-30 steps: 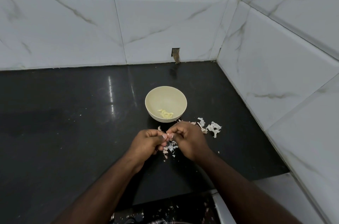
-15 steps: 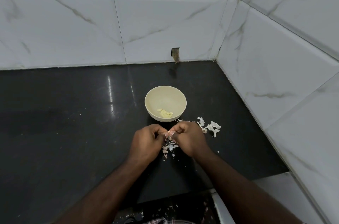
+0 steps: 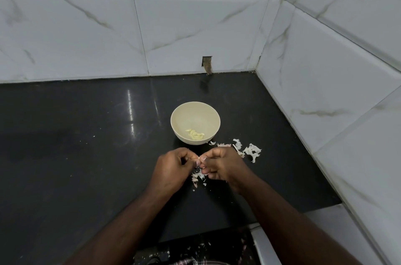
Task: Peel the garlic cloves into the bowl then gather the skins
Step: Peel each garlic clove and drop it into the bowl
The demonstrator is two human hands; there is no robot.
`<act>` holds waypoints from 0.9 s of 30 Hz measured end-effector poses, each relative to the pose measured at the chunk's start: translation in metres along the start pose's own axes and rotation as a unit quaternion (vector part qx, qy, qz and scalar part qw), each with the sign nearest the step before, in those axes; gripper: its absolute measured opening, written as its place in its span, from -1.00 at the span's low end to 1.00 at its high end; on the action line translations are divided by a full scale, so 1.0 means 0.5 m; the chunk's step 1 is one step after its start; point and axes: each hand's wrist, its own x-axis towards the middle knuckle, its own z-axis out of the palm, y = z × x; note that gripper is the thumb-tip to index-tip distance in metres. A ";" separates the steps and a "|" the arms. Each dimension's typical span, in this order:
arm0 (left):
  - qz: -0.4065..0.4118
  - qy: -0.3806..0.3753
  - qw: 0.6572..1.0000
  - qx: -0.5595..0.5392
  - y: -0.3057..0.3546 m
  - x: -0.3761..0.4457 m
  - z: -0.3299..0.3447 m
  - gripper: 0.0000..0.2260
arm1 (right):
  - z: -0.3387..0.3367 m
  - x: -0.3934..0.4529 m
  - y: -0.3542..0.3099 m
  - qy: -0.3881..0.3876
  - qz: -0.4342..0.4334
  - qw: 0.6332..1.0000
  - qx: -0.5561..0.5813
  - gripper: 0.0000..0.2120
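Observation:
A cream bowl (image 3: 195,112) stands on the black counter (image 3: 86,145) with several peeled garlic cloves (image 3: 195,134) at its bottom. Just in front of it my left hand (image 3: 171,167) and my right hand (image 3: 223,164) meet fingertip to fingertip, both pinching a small garlic clove (image 3: 200,161) that is mostly hidden by the fingers. Small bits of skin (image 3: 198,178) lie on the counter under the hands. A larger heap of white skins (image 3: 247,149) lies to the right of the bowl, beside my right hand.
White marble-look tiled walls close the counter at the back and right, forming a corner. A small cut-out (image 3: 207,63) sits low in the back wall. The counter's front edge runs just below my forearms, with skin scraps (image 3: 195,249) on the floor below.
Both hands have shifted slightly away from me toward the bowl and stay pressed together on the clove. The bowl and skin heaps have not moved.

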 end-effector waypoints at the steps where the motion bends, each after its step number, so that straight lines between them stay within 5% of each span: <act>1: 0.006 -0.002 1.000 0.007 -0.001 0.000 -0.001 -0.90 | 0.001 0.000 -0.001 -0.001 0.001 1.000 0.007 -0.92; 8: 0.118 -0.015 0.985 0.122 -0.019 0.010 0.005 -0.89 | 0.008 0.002 0.002 0.016 -0.025 0.999 -0.019 -0.92; 13: 0.074 -0.024 0.991 0.108 -0.014 0.012 0.007 -0.87 | 0.017 0.012 0.022 0.056 -0.113 0.988 -0.084 -0.85; 18: -0.080 -0.084 0.987 -0.109 -0.001 0.013 0.005 -0.80 | 0.012 0.014 0.025 0.088 -0.225 0.952 -0.187 -0.88; 22: -0.167 -0.140 0.930 -0.295 0.009 0.011 0.003 -0.82 | 0.008 0.015 0.032 0.105 -0.282 0.929 -0.214 -0.90; 27: -0.230 -0.173 0.870 -0.399 0.007 0.013 0.001 -0.79 | 0.012 0.014 0.033 0.138 -0.323 0.910 -0.219 -0.90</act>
